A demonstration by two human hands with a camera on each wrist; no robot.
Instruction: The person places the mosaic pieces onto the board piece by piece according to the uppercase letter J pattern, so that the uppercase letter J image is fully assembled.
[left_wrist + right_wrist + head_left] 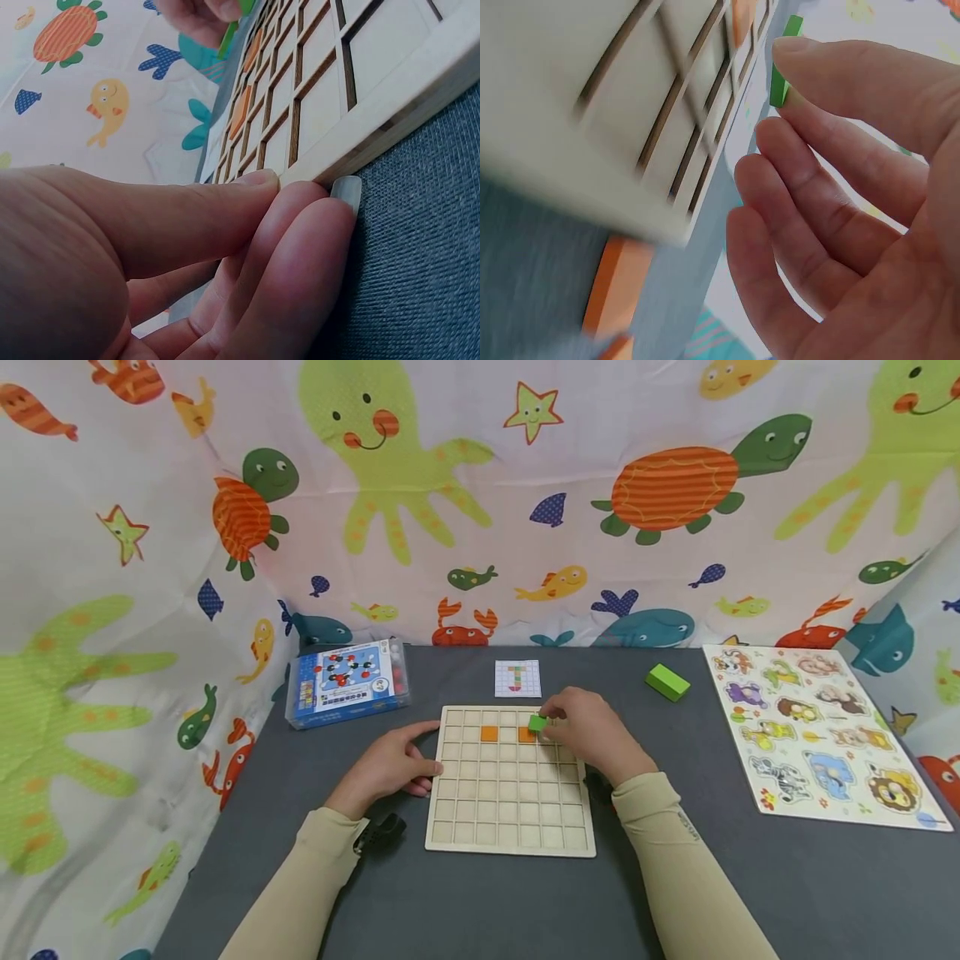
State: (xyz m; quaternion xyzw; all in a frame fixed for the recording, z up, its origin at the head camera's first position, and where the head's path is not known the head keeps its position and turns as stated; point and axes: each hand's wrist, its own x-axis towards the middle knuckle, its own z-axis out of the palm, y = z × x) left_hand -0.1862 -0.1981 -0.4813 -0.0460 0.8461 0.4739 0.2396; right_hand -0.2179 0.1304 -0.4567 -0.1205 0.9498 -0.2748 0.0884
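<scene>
My left hand is at the left edge of a wooden grid board. In the left wrist view its thumb and fingers pinch the board's rim. A small green square tile is between the thumb and index finger of my right hand, over the upper right cells. The right wrist view shows the green tile held on edge, the other fingers loosely bent. Two orange tiles lie in the board's second row: one orange tile left of centre, another orange tile partly behind the green one.
Behind the board lies a printed grid card with a coloured pattern. A green block stack is behind my right hand, an animal puzzle board far right, a boxed set back left. Orange pieces lie beside the board.
</scene>
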